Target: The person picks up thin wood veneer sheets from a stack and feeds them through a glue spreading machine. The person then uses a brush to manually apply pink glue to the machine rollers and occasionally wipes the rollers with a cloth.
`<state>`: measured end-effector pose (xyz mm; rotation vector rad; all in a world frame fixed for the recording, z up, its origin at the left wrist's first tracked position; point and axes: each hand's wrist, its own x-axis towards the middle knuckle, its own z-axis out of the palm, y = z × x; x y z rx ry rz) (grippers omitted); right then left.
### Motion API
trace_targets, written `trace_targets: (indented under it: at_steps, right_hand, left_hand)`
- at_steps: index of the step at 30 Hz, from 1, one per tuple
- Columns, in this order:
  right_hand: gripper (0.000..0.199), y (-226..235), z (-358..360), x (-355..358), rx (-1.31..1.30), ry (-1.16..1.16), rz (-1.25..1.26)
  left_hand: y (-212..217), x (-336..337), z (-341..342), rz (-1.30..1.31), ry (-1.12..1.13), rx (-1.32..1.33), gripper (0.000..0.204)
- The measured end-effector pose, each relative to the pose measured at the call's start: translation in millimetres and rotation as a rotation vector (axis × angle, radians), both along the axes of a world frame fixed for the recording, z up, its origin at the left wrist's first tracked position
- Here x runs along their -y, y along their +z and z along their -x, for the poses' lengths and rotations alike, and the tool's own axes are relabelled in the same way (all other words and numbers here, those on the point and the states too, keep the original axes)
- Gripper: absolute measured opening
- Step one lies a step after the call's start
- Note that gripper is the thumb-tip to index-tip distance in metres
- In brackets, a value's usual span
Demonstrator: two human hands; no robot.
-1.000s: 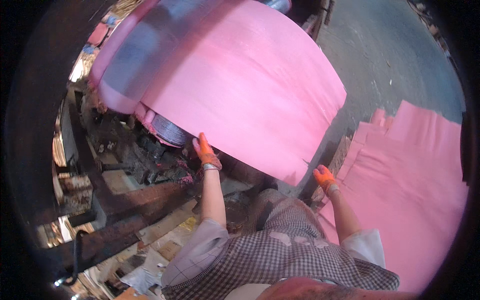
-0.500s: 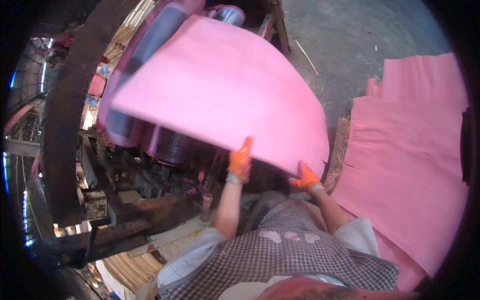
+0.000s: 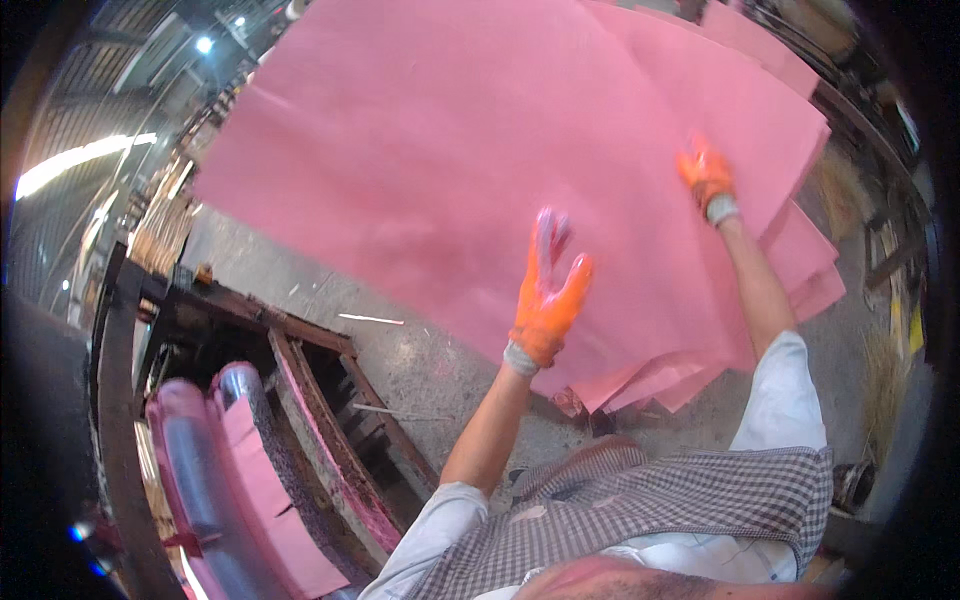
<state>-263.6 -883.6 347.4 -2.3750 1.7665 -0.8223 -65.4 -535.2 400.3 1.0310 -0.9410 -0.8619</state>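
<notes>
A large thin pink sheet [image 3: 430,150], which looks like coated wood veneer, lies spread over a stack of similar pink sheets [image 3: 800,245]. My left hand [image 3: 548,300], in an orange glove with pink-smeared fingertips, is over the sheet's near part with its fingers spread. Whether it touches the surface I cannot tell. Farther right, my right hand [image 3: 708,172], also in an orange glove, is at the sheet, slightly blurred, fingers apart and nothing held. At the lower left another pink sheet [image 3: 280,510] lies on the rollers [image 3: 190,460] of a machine.
The machine's dark, pink-stained frame [image 3: 320,430] stands at my left. Grey concrete floor [image 3: 410,370] with thin scraps [image 3: 370,319] lies between it and the stack. Stacked wood sheets [image 3: 160,230] are at the far left; a dark metal frame [image 3: 880,150] runs along the right.
My view has swung right from the rollers to the stack. The pink sheet that my hands held at its near edge is now over the stack, and both hands have let go of that edge.
</notes>
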Motion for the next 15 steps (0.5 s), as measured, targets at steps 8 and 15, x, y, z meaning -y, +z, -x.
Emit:
trace_targets:
  at_steps: [8,15]
  right_hand:
    - [0.061,-67.4,31.0,13.5,-0.493,0.267,0.210]
    - [0.050,-127.9,-125.4,-29.9,-0.505,0.103,-0.098]
  left_hand:
    - [-124.2,-117.7,-32.4,-0.218,0.455,0.014,0.070]
    - [-125.1,-336.3,-46.3,-0.166,1.198,-0.099,0.067]
